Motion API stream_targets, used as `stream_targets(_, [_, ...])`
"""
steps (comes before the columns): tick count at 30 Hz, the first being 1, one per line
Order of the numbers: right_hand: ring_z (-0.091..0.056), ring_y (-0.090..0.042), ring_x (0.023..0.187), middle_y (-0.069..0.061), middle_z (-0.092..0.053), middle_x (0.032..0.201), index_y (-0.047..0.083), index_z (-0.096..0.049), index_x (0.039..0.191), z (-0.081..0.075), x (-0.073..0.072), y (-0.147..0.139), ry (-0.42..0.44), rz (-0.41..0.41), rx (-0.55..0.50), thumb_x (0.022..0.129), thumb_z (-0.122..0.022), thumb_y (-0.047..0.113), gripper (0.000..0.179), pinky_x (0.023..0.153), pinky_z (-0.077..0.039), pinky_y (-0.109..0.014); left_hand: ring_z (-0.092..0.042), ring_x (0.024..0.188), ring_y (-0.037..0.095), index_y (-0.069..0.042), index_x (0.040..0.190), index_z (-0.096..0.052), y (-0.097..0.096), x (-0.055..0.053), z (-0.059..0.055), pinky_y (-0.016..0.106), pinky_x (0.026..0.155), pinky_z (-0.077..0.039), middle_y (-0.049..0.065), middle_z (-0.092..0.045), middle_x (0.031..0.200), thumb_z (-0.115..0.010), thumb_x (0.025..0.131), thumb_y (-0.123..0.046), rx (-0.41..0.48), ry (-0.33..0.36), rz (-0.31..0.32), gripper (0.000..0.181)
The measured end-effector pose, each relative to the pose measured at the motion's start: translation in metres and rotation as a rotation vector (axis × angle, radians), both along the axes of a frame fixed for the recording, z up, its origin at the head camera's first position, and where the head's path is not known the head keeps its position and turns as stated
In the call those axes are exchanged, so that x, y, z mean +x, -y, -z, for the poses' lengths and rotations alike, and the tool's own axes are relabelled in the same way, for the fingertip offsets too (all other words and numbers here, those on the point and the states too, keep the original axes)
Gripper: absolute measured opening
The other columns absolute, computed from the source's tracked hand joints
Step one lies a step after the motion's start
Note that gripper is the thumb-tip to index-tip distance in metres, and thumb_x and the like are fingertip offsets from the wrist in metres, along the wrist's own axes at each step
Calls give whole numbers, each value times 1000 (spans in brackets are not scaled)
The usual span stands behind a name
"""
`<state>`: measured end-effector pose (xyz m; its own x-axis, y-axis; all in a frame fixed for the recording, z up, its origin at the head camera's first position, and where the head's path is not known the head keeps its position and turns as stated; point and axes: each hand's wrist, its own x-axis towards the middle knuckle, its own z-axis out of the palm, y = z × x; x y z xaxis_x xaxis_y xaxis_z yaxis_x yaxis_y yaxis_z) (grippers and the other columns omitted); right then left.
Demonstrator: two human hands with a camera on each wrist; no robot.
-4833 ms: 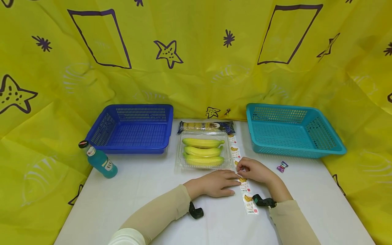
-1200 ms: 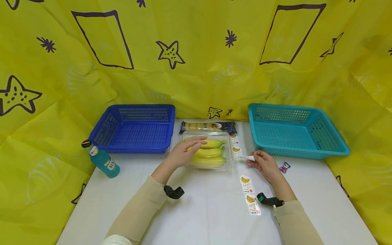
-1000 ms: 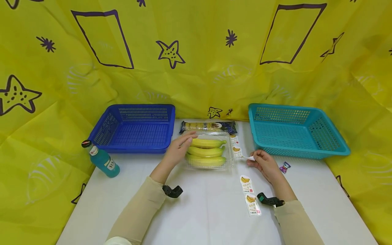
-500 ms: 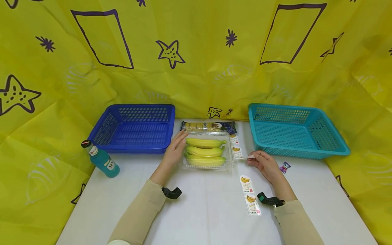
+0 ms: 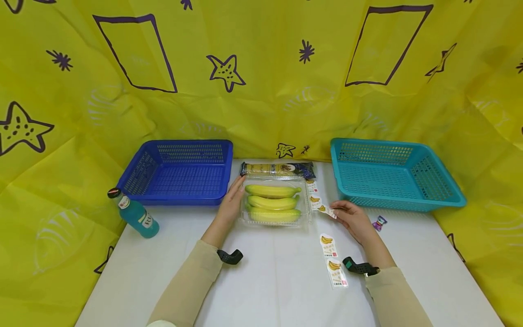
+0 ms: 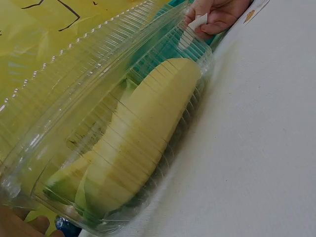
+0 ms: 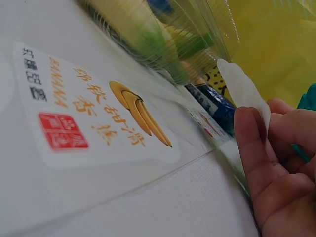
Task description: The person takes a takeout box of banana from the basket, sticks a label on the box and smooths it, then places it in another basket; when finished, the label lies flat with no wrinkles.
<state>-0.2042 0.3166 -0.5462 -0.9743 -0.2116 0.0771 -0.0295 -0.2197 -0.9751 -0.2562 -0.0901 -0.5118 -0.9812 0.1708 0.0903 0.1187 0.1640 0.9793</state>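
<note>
A clear plastic box (image 5: 304, 220) with three bananas (image 5: 273, 203) in it lies mid-table. My left hand (image 5: 231, 203) rests along its left side, fingers fairly straight and fingertips at the far left corner. In the left wrist view only a few of those fingers (image 6: 37, 227) show, low at the box's corner. My right hand (image 5: 352, 220) pinches a peeled banana sticker (image 5: 327, 210) just right of the box, its printed face toward the head camera. From the right wrist, that sticker (image 7: 242, 89) shows its plain white back, standing up from thumb and fingertips.
A strip of banana stickers (image 5: 336, 272) runs beside the box, with a gap where one is gone. Behind the box lies a long snack packet (image 5: 278, 170). Blue basket (image 5: 175, 200) and bottle (image 5: 139, 220) stand left, teal basket (image 5: 400, 204) and small purple candy (image 5: 379, 223) right.
Both hands have left the sticker strip, and the right now carries one sticker, turned print side up. My left hand has gone from over the bananas to the box's left side.
</note>
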Motion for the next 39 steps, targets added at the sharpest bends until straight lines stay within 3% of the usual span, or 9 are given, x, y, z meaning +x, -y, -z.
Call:
stream_targets(4, [-61, -1, 113, 7, -64, 125, -6, -60, 118, 2, 0, 0, 8, 12, 56, 95, -59, -2, 23, 87, -55, -17, -10, 155, 21, -27, 154, -36, 1, 1, 6, 48, 126, -6, 2, -17, 167, -39, 106, -38, 51, 30, 7, 49])
stream_targets(11, [-57, 0, 122, 10, -63, 131, -11, -56, 122, 4, -1, -1, -23, -35, 56, 95, -58, -4, 28, 92, -53, -16, -7, 155, 21, -26, 158, -26, 5, 2, 14, 49, 126, -5, -2, -14, 167, -34, 107, -42, 131, 55, 59, 54])
stream_targets(25, [-58, -1, 118, 10, -66, 125, -13, -53, 123, -1, -1, 1, -23, -39, 107, 95, -59, -3, 31, 89, -53, -15, -10, 154, 16, -30, 157, -27, 8, 4, 20, 43, 127, -7, -10, -21, 164, -33, 105, -47, 126, 49, 56, 55])
stream_targets(34, [-60, -1, 115, 10, -67, 124, -11, -58, 121, -4, 0, 2, 1, -30, 116, 95, -60, -1, 28, 90, -54, -16, -6, 155, 17, -23, 159, -22, 8, 5, 14, 40, 127, -4, -6, -16, 166, -27, 109, -31, 123, 93, 82, 50])
stream_targets(39, [-60, 0, 116, 12, -67, 123, -8, -62, 116, -5, 1, 2, 1, -31, 135, 95, -61, 0, 23, 90, -54, -15, -5, 155, 19, -17, 160, -18, 8, 14, -4, 41, 127, -6, -2, -14, 167, -27, 110, -27, 102, 104, 111, 52])
